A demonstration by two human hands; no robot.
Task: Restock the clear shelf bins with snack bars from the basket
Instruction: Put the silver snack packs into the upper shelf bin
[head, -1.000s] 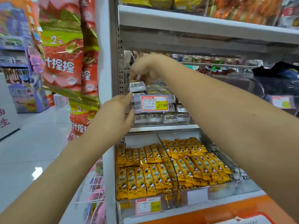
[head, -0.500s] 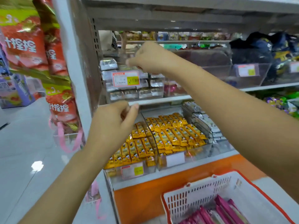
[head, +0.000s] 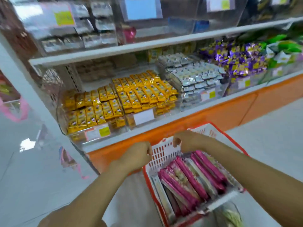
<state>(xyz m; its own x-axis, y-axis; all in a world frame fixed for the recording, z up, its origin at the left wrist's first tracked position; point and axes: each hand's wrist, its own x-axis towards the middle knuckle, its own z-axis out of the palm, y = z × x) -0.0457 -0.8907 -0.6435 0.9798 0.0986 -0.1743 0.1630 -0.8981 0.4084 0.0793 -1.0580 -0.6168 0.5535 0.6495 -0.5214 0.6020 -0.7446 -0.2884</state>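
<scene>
A: Right, the basket [head: 161, 153] first. What's in it?

B: It's a white lattice basket with a red rim, low in the centre of view. Pink snack bars [head: 188, 179] fill it, lying side by side lengthwise, with paler packs between them.

A: Hands?

B: The right hand [head: 186, 141] is over the basket's far end, just above the pink bars, knuckles up and fingers curled downward. The fingertips are hidden, so I cannot tell whether they hold anything. The left hand [head: 136, 157] is at the basket's far-left corner, against the lattice wall, curled into a loose fist. Whether it grips the rim, I cannot tell.

A: And beyond the basket?

B: Directly behind it is an orange base panel [head: 221, 112] with a white shelf ledge above. On that ledge, beyond and left of the basket, two clear bins [head: 60, 115] hold yellow bars [head: 98, 105] in neat rows. Straight beyond the basket is a bin of silver packets [head: 195, 77]. Beyond and to the right are purple-wrapped sweets [head: 237, 61].

A: Higher up?

B: There's an upper shelf board [head: 147, 45] with more clear bins. They're blurred, so I can't make out the contents well.

A: Ground?

B: A pale glossy floor [head: 32, 177] left of the basket.
</scene>
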